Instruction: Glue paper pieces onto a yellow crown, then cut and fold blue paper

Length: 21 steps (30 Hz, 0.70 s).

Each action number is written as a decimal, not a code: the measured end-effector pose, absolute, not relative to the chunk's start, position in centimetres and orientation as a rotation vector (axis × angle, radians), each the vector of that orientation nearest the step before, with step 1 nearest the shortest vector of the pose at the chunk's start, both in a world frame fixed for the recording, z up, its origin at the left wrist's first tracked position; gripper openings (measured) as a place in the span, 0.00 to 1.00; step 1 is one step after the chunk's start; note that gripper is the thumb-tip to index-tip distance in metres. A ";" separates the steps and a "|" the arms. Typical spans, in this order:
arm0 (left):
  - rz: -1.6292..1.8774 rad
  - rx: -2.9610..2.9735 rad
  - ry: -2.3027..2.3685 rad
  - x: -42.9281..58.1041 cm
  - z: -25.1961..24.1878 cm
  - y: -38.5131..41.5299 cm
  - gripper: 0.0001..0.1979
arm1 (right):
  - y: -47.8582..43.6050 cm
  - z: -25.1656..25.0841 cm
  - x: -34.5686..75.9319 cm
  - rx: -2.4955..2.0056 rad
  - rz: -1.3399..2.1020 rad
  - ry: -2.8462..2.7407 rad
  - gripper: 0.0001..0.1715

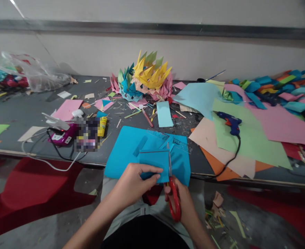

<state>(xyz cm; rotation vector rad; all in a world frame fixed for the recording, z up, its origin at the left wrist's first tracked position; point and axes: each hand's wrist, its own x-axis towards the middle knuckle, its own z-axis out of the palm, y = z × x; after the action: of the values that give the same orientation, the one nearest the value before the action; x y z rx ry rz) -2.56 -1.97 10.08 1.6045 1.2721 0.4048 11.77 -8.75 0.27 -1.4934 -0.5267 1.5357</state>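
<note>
Left hand (139,178) gripped blue card (153,159); right hand (182,197) clasped scissors (177,207) at its three o'clock edge; cutting appeared unfinished

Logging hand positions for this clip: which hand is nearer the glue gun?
Right. The right hand, holding scissors, is lower in view and left of the glue gun; the left hand, holding blue paper, is farther left.

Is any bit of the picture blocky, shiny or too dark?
Head view: blocky squares hide something between the purple box and yellow tube; head view: a bright streak marks the wall, top left; head view: the top right corner is darkened.
</note>
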 end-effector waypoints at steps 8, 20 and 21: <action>0.239 1.508 1.179 -3.5 10.0 -1.5 0.12 | -7.2 3.8 14.0 -1.153 1.605 -0.635 0.30; 0.141 1.832 0.898 -4.8 10.7 -0.4 0.12 | -5.6 3.1 15.0 -1.346 1.462 -0.901 0.17; 0.194 1.854 0.961 -4.9 10.7 -0.3 0.11 | -5.9 2.9 14.8 -1.367 1.464 -0.886 0.17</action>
<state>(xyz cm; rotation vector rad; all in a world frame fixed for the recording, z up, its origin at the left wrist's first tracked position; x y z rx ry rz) -4.93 -0.29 10.70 1.8540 0.9605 0.1945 14.79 -5.88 2.88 -1.3670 -0.8857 1.4637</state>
